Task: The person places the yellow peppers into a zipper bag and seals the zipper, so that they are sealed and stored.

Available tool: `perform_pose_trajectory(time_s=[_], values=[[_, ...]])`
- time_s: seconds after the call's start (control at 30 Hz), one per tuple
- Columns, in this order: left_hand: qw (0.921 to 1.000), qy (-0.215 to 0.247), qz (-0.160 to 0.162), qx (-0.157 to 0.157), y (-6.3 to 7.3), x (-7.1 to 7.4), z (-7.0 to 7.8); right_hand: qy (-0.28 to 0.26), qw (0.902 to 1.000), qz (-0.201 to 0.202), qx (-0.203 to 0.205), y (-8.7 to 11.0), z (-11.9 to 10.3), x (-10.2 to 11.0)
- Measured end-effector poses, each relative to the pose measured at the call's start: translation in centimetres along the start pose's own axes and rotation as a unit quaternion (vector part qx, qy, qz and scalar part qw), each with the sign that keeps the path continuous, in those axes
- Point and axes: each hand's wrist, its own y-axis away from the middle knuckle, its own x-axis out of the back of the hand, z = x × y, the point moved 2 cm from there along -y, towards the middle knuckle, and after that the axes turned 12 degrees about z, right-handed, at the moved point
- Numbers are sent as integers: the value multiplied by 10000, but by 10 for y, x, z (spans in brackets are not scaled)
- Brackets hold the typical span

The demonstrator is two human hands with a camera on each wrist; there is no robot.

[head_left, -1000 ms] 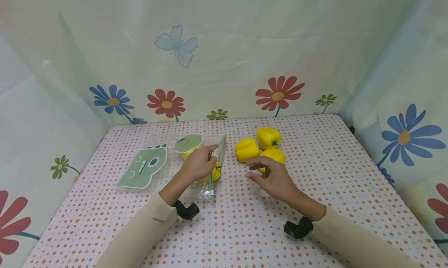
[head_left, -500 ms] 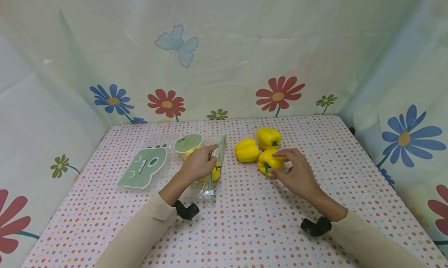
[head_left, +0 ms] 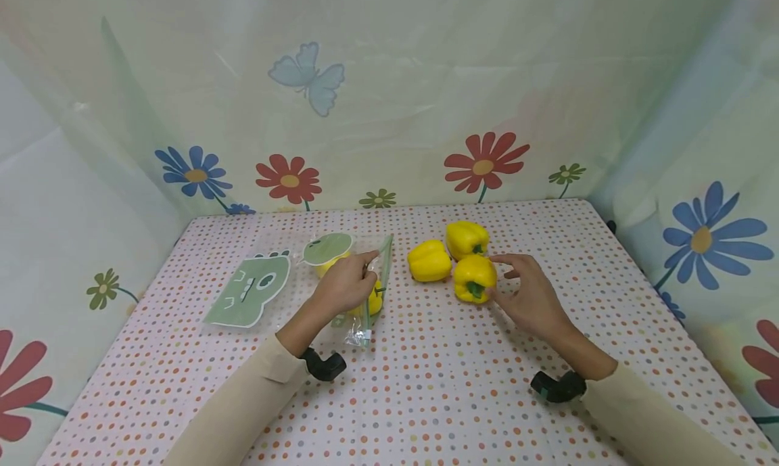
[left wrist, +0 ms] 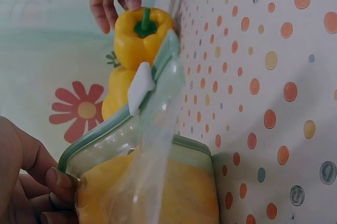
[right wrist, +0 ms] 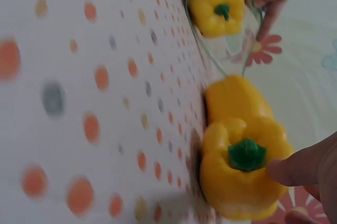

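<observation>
My left hand (head_left: 347, 287) pinches the rim of a clear zip bag (left wrist: 158, 113) with a green top edge. Its mouth stands apart, facing right. Inside the bag is a yellow bell pepper (right wrist: 213, 8) with a green stem, partly covered by my hand in the head view. To the right, my right hand (head_left: 529, 293) is beside another yellow bell pepper (head_left: 475, 276) on the table. The thumb (right wrist: 295, 171) touches that pepper near its stem, while the fingers are loosely bent and do not wrap it.
Two more yellow bell peppers, one left (head_left: 429, 261) and one behind (head_left: 466, 238), lie close to the touched one. A flat clear bag with a green cartoon face (head_left: 252, 290) lies at the left. The table (head_left: 426, 398) has a dotted cover; flowered cloth walls surround it.
My right hand has moved right, from in front of the near pepper to its right side. That pepper has turned and shifted slightly right. The left hand and bag have stayed put.
</observation>
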Motion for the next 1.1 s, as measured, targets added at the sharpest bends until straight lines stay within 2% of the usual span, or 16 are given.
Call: perform_pose_trajectory(time_s=[0.17, 0.27, 0.43, 0.6, 0.7, 0.8, 0.93, 1.1], values=[[10000, 62, -31, -12, -1, -1, -1, 216, 9991, 66, -347, -11, 18, 7], [10000, 85, -21, -35, -1, -2, -3, 153, 9967, -149, -788, -17, 29, 8], [10000, 67, -17, -34, -2, -2, -4, -341, 9838, -637, -1640, -22, 41, 4], [10000, 49, -35, -16, -1, -1, -3, -534, 9725, -657, -2168, -15, 39, 2], [10000, 57, -29, -25, -1, -1, -2, -604, 9716, -670, -2188, -9, 30, 2], [10000, 55, -22, -18, -1, 1, -1, -731, 9764, -714, -1904, -3, 22, 3], [10000, 27, 8, 1, -2, 1, -1, -920, 9774, -813, -1718, 0, 17, 0], [10000, 21, 2, 2, -2, 1, -3, -980, 9771, -753, -1730, 2, 15, -5]])
